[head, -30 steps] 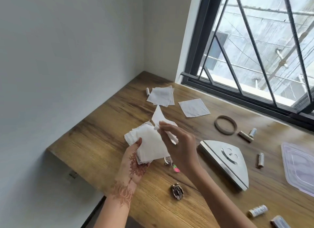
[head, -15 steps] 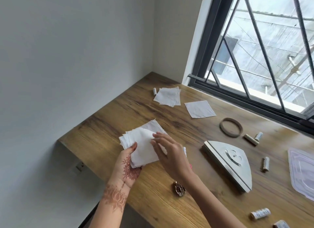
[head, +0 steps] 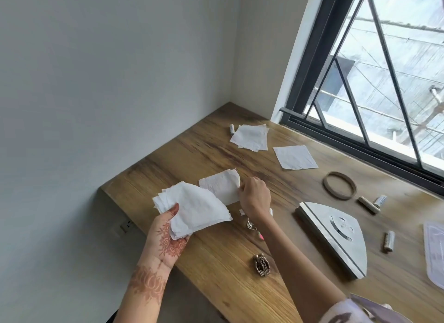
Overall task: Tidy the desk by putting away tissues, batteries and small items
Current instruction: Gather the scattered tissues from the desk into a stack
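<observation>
Head view, left hand: the left hand [head: 168, 236] is closed around a fanned stack of tissues [head: 194, 208], thumb pressed on top, the stack held above the near-left edge of the bench [head: 216, 269].
Head view, right hand: the right hand [head: 254, 196] is pinched shut on one edge of a single tissue [head: 219, 188], which is held just beside the stack; whether it is touching the bench cannot be told.
Head view, tissues not yet gathered: a small pile of tissues [head: 249, 137] and one flat tissue [head: 295, 157] are seen far back near the window [head: 384, 82], well apart from both hands.
Head view, batteries and small items: one battery [head: 232, 129] is seen touching the far pile; others [head: 388, 241] lie near the tissue holder [head: 336, 236], beside a ring [head: 339, 185]. A hair clip [head: 261, 265] lies near the front edge.
Risk, stack: the sheets are splayed and only lightly clamped, so a loose one is judged likely to slide out and drop past the bench edge.
Risk, single tissue: thin paper held at one edge could be torn or folded crookedly when laid on the stack.
Risk, small items: the items under the right wrist could be knocked by the forearm, and a battery could be rolled off.
</observation>
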Motion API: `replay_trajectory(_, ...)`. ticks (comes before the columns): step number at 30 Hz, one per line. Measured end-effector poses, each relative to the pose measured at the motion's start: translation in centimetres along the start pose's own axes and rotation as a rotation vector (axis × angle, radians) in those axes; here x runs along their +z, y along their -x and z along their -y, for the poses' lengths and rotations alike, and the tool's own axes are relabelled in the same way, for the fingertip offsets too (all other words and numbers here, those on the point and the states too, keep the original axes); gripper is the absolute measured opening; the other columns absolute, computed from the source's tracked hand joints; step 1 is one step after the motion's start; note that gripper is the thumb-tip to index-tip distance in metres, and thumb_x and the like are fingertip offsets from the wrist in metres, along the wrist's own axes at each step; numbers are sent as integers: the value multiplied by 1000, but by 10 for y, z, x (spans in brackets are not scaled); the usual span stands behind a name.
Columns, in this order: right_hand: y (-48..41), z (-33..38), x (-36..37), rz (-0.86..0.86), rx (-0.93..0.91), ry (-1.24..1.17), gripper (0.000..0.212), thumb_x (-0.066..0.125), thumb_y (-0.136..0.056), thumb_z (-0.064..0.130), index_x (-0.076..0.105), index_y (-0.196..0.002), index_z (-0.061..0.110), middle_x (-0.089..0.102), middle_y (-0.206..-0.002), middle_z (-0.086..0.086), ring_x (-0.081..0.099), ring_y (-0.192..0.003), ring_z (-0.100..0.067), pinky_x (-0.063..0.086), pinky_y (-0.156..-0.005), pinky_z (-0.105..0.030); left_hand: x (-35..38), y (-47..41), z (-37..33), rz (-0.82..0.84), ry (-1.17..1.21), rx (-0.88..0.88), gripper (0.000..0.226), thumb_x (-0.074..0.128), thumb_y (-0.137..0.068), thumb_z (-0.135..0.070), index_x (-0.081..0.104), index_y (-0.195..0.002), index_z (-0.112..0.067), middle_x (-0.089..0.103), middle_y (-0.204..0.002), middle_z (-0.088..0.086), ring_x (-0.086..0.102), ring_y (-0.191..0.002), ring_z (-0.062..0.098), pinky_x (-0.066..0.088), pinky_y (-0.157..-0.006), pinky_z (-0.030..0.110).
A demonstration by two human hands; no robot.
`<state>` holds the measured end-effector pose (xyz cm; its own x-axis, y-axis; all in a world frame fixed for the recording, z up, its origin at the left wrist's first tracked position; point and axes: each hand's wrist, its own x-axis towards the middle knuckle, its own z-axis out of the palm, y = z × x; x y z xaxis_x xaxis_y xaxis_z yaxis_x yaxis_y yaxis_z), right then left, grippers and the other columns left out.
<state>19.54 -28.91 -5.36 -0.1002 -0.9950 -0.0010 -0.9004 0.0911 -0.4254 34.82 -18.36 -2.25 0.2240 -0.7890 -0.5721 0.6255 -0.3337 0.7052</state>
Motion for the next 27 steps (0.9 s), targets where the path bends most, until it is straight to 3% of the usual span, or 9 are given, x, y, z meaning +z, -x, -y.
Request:
replay_trajectory(2,-2,1,0,11,29,-37,17,47,-86,5,55,-71,7,60,-89,-8,54,-87,-27,35,-66,-29,1,-2,1,-69,58,-10,15,46,-93,-19,51,-82,-11,56,-82,7,55,-72,18,50,-39,17)
replay_trajectory(5,-2,-1,-7,-24,103,-274,12,50,-81,8,59,-75,3,61,-77,-5,51,-70,-20,32,-51,-27,6,-4,2,-126,24,-20,18,45,-94,-21,49,-80,-11,57,-87,13,54,-69,17,49,-43,21)
replay_trajectory(10,1,1,-38,-156,32,-640,4,61,-81,5,62,-78,2,55,-65,3,45,-59,-8,35,-48,-9,10,2,0,34,102,-40,11,48,-93,-17,56,-87,-14,67,-81,6,61,-77,20,49,-60,29)
replay_trajectory(13,8,8,-55,-241,-143,-593,6,65,-81,3,62,-80,8,54,-65,11,46,-57,-2,37,-52,-5,13,-1,1,94,105,-45,12,47,-93,-14,59,-93,-15,68,-86,6,63,-83,22,55,-66,31)
replay_trajectory(16,22,16,-66,-340,-403,-421,8,67,-79,1,64,-83,6,64,-73,2,53,-60,-6,38,-55,-6,25,-4,0,129,94,-56,19,45,-94,-14,57,-108,-8,64,-96,8,60,-87,23,52,-72,32)
replay_trajectory(19,38,22,-64,-417,-631,-173,17,70,-73,-6,64,-85,4,69,-77,-6,62,-64,-19,51,-57,-24,38,-5,1,153,37,-70,27,43,-96,-17,48,-119,-5,60,-98,7,58,-80,21,53,-71,29)
replay_trajectory(22,54,25,-48,-352,-719,-6,25,71,-66,-10,62,-82,6,65,-72,-5,61,-64,-23,53,-60,-33,50,-4,2,254,136,-139,34,36,-98,-20,48,-120,2,66,-95,11,63,-83,26,43,-88,41)
replay_trajectory(24,62,23,-36,-279,-742,28,26,70,-65,-7,62,-84,8,64,-73,-3,59,-65,-22,52,-60,-34,51,-8,5,330,221,-150,36,38,-96,-31,56,-110,-3,72,-81,10,70,-76,23,47,-84,42)
replay_trajectory(27,71,20,-29,-186,-705,-46,13,65,-77,8,61,-89,8,64,-77,-3,60,-71,-23,52,-64,-35,50,-15,7,405,191,-176,53,39,-91,-53,59,-108,-8,73,-92,13,69,-90,26,49,-84,44)
